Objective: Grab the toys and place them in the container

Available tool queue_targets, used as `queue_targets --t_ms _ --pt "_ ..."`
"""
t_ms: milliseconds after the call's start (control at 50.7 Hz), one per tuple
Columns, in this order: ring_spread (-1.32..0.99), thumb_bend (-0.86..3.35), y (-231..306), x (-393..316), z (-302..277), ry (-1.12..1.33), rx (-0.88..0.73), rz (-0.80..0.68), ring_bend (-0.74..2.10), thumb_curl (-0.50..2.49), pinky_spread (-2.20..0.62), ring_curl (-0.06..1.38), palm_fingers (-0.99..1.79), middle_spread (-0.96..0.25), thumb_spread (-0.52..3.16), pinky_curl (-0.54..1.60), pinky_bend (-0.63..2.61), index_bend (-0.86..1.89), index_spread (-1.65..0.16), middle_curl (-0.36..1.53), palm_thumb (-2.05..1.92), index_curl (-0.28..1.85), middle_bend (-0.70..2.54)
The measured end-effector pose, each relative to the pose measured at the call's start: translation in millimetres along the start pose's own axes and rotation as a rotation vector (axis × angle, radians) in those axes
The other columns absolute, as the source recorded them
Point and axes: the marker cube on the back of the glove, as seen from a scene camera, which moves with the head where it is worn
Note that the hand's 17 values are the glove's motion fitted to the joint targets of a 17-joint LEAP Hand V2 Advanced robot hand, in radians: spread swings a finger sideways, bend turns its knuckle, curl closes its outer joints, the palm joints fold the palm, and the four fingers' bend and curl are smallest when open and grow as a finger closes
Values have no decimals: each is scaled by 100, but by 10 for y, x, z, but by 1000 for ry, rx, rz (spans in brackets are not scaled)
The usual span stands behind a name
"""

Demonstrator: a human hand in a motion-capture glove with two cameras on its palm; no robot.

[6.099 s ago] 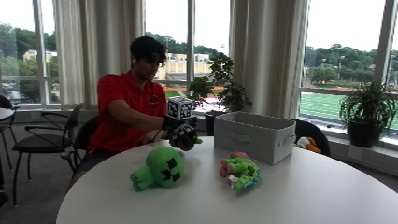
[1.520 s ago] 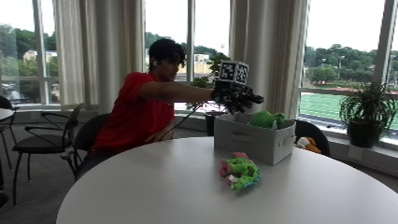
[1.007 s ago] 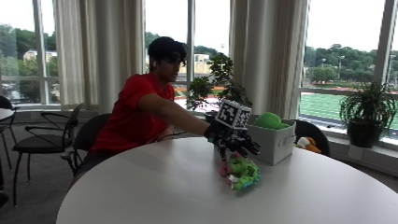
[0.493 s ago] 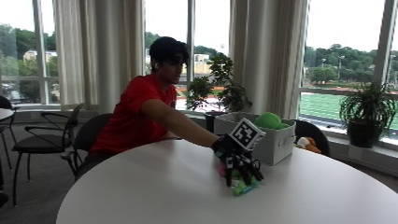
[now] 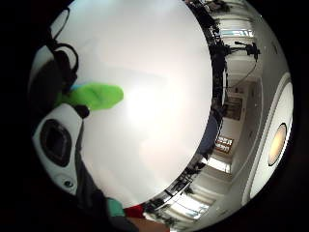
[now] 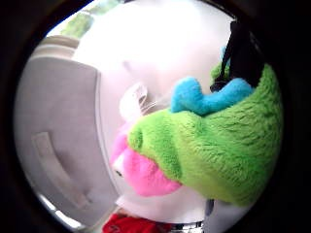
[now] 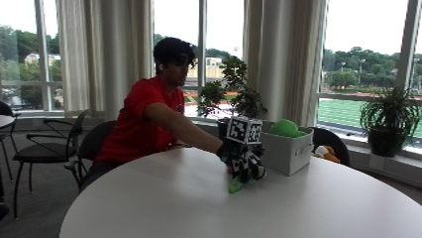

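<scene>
A round white desk (image 7: 165,203) carries everything here; on it stands a pale grey container (image 7: 288,153), set toward the window side; just beside the container lies a plush toy (image 7: 236,185) of green, pink and blue (only a green tip shows in the outside view); in the thumb side palm view the toy lies on the white top next to the container's wall.

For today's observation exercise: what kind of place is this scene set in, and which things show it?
Probably an office lounge or meeting room: a round white table, black chairs, tall curtained windows and potted plants, with a sports field outside.
</scene>
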Motion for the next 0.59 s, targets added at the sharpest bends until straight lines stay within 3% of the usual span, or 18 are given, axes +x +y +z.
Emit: queue_targets --t_ms 217,336,592 --pt "-44 24 233 83 -366 -49 96 66 90 64 -45 47 108 -41 82 29 103 78 -39 31 69 50 51" --pt "-45 23 467 84 -855 -90 148 86 96 69 -46 49 115 -43 74 30 98 79 -39 36 69 56 60" --pt "-44 22 747 -186 -1685 -85 264 1 103 81 -47 51 114 -43 62 35 98 77 -39 42 69 72 68"
